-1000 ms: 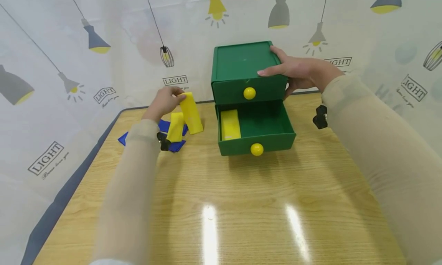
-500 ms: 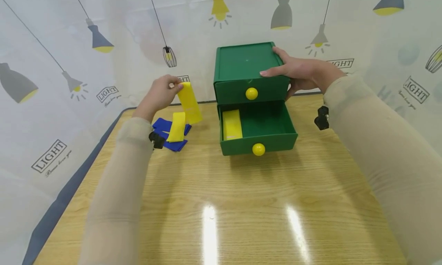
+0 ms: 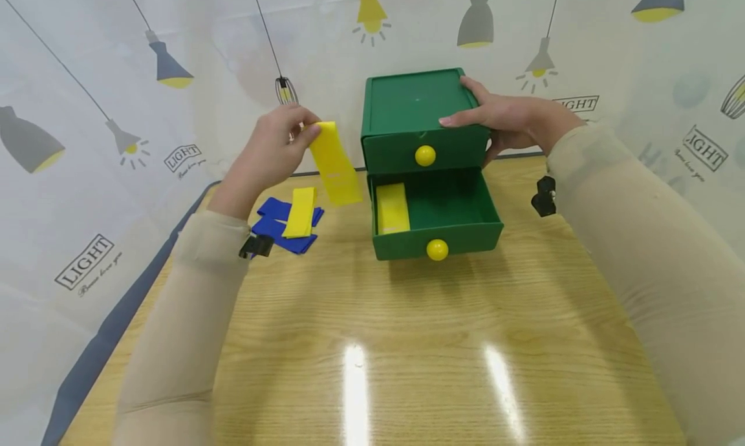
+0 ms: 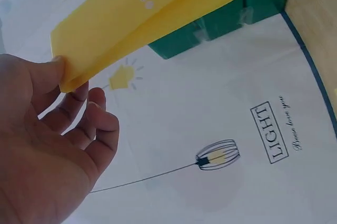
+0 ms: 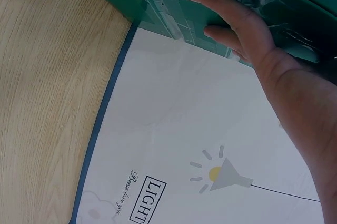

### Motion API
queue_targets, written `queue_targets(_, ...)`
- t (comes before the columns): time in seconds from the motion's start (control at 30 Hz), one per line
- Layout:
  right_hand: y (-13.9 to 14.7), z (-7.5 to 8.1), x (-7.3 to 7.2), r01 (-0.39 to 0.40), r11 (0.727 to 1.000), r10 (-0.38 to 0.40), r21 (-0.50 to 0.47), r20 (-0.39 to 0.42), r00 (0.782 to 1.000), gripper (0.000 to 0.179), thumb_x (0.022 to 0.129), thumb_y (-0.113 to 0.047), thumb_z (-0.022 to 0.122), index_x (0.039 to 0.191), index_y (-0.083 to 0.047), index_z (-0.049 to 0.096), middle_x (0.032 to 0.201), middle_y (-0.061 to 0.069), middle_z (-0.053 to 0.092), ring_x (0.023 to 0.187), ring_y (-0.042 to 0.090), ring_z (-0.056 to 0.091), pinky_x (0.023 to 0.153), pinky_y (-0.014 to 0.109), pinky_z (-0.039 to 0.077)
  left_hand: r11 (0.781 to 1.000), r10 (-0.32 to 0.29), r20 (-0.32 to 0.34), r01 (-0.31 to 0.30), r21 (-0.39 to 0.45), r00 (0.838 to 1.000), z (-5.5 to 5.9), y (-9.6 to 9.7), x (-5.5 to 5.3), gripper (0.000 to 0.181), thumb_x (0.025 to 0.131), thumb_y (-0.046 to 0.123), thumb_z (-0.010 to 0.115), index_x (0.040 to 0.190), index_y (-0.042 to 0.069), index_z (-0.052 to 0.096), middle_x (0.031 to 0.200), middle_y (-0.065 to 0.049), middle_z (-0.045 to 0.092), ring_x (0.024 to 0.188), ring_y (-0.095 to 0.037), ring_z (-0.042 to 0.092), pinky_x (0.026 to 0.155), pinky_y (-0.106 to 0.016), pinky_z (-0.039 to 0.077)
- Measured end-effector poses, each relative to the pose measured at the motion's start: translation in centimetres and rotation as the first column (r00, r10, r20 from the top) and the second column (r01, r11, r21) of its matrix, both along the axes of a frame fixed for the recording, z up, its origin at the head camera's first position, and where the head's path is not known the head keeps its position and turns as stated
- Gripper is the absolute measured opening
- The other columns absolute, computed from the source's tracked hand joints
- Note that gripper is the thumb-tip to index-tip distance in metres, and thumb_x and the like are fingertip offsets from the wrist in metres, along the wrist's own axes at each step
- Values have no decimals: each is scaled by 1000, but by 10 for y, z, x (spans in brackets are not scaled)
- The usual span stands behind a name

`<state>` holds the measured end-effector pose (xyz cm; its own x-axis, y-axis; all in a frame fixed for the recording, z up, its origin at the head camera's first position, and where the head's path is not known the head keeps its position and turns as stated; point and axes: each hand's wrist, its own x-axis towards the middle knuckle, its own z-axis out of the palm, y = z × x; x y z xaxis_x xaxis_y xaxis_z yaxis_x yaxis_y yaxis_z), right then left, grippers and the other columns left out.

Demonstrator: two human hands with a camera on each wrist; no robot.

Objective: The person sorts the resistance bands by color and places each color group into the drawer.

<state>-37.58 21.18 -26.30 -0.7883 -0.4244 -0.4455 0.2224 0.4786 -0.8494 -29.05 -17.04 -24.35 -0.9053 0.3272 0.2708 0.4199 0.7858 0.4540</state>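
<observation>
My left hand (image 3: pixel 276 150) pinches one end of a folded yellow strip (image 3: pixel 335 168) between thumb and fingers. The strip hangs above the table, just left of a small green drawer cabinet (image 3: pixel 416 103). In the left wrist view the folded yellow strip (image 4: pixel 142 23) shows small pale dots and overlaps the green cabinet. My right hand (image 3: pixel 506 119) grips the cabinet's upper right edge, thumb on top and other fingers down its side. The lower drawer (image 3: pixel 465 238) is pulled out, with another yellow strip (image 3: pixel 393 208) lying at its left. The upper drawer (image 3: pixel 396 155) is closed.
Left of the cabinet, another yellow strip (image 3: pixel 300 212) lies across several blue strips (image 3: pixel 285 229) on the wooden table (image 3: pixel 431 342). Round yellow knobs front both drawers. Behind stands a white curtain (image 3: pixel 221 58) printed with lamps, meeting the table's back edge.
My left hand has lifted the yellow strip from beside the blue and yellow pile, then carried it right toward the cabinet. My right hand stays on the cabinet.
</observation>
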Motion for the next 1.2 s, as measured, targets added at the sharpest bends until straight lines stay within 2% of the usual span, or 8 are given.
queue_targets(0.3,0,3,0,4,1000,-4,12,-2,1000,116,100,-52,69,150,-65,-35,176,2,-29,163,49,13,113,75,42,990,-126,-137,135,52,982,24,27,31,27,112,16,54,125,1,73,117,-14,69,99,-26,58,91,-36,51)
queue_targets(0.5,0,5,0,6,1000,-6,23,-7,1000,116,100,-53,69,150,-65,-35,176,2,-30,162,51,15,113,75,43,972,-200,-200,220,82,959,29,51,52,25,111,14,57,124,1,74,116,-13,73,95,-24,57,85,-31,47)
queue_targets(0.63,0,5,0,6,1000,-5,31,-11,1000,116,100,-54,68,150,-64,-35,176,2,-30,162,52,16,113,75,43,952,-267,-205,291,96,942,31,69,65,22,110,11,58,120,-1,74,111,-13,73,92,-23,57,83,-31,47)
queue_targets(0.77,0,4,1,8,999,-8,34,-12,1000,116,99,-55,69,150,-64,-35,176,2,-31,162,51,16,114,74,43,937,-298,-126,315,151,946,33,85,74,21,110,12,59,118,1,74,105,-11,71,89,-23,56,77,-32,47)
queue_targets(0.87,-1,2,2,11,999,-11,39,-7,1000,117,98,-56,70,150,-64,-34,176,2,-32,163,49,13,114,72,44,944,-284,-33,285,168,958,29,97,71,22,110,15,58,120,4,74,105,-9,71,87,-23,55,75,-31,46)
queue_targets(1.0,-1,0,3,5,999,-5,38,-11,1000,117,99,-55,71,152,-63,-33,176,1,-32,164,47,11,114,71,45,964,-239,56,229,137,969,11,111,52,24,111,18,56,124,7,74,109,-7,72,83,-23,54,74,-29,46)
queue_targets(1.1,-1,0,3,2,999,-1,34,-21,1000,116,99,-55,70,152,-63,-34,175,1,-33,164,49,11,114,73,44,978,-195,73,189,83,978,-8,118,36,25,111,21,58,126,8,74,114,-7,73,81,-22,53,75,-28,46)
queue_targets(1.2,-2,1,2,1,1000,0,29,-18,1000,116,100,-55,69,151,-63,-34,175,1,-33,164,49,11,113,74,43,988,-152,74,150,27,986,-26,121,27,26,110,23,60,128,9,74,118,-6,73,84,-21,55,78,-29,49)
